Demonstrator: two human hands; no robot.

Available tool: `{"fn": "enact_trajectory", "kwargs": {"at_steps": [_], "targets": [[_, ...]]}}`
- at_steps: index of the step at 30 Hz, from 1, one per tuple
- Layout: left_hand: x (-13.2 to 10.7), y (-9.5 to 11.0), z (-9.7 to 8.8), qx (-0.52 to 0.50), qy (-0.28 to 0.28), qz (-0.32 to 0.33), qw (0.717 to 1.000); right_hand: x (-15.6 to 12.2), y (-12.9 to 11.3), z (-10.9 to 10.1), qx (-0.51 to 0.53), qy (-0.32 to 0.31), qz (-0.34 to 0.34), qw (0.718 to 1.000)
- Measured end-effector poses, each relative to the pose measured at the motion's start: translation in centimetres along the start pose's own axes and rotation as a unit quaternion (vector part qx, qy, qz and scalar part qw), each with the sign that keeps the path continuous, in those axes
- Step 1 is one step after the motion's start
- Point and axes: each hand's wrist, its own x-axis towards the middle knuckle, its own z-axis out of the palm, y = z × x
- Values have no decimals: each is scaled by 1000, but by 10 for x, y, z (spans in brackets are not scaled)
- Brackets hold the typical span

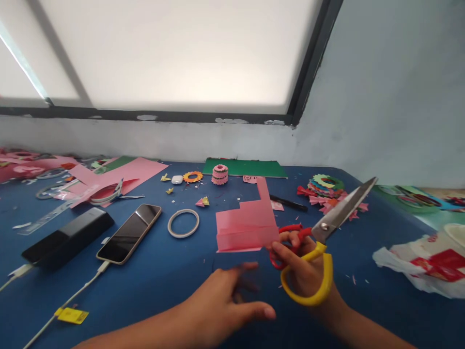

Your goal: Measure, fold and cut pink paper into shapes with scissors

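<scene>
My right hand (305, 271) holds a pair of scissors (336, 213) with one red and one yellow handle; the blades point up and to the right, away from the paper. The thumb and fingers of the same hand pinch the lower right corner of a pink paper piece (245, 223). This paper has a stepped outline, a crease across its lower part and a narrow strip rising at the right. My left hand (228, 305) is just below the paper, touching nothing, with its thumb out and its fingers apart and blurred.
A tape ring (183, 223), a phone (130, 233) on a cable and a black device (69, 237) lie left. Behind are pink paper rolls (220, 175), a green sheet (245, 168) and a black pen (288, 202). Paper cutouts (327, 189) and a plastic bag (425, 264) sit right.
</scene>
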Motion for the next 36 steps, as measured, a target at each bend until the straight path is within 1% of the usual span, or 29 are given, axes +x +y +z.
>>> {"fn": "enact_trajectory", "kwargs": {"at_steps": [1, 2, 4, 6, 8, 11, 13, 17, 19, 21, 23, 26, 29, 33, 36], "targets": [[5, -1, 2, -89, 11, -9, 996, -1, 0, 0, 5, -1, 0, 1000], [9, -1, 5, -166, 26, 0, 986, -3, 0, 1, 14, -5, 3, 1000], [17, 2, 9, -272, 66, 40, 959, -6, 1, 6, 51, -16, 22, 998], [21, 6, 11, -327, 124, 77, 934, -9, 2, 12, 98, -22, 48, 994], [22, 10, 10, -353, 164, 94, 916, -10, 1, 17, 124, -24, 78, 989], [22, 14, 4, -357, 176, 106, 911, -10, -2, 22, 138, -24, 105, 984], [22, 15, -3, -349, 172, 116, 914, -9, -6, 22, 140, -27, 101, 985], [21, 17, -14, -301, 161, 147, 928, -8, -10, 17, 145, -30, 87, 985], [21, 19, -16, -274, 162, 151, 936, -8, -9, 15, 147, -38, 89, 984], [20, 20, -16, -254, 171, 145, 941, -7, -8, 13, 137, -51, 83, 986], [20, 20, -15, -248, 187, 135, 941, -7, -8, 12, 108, -62, 63, 990], [20, 19, -14, -265, 217, 114, 933, -9, -11, 13, 53, -73, 14, 996], [22, 18, -12, -284, 231, 82, 927, -13, -16, 15, 2, -86, -21, 996], [22, 16, -9, -284, 252, 43, 924, -16, -17, 15, -40, -97, -28, 994], [21, 17, -7, -292, 264, 56, 918, -12, -17, 15, -35, -88, -24, 995]]}}
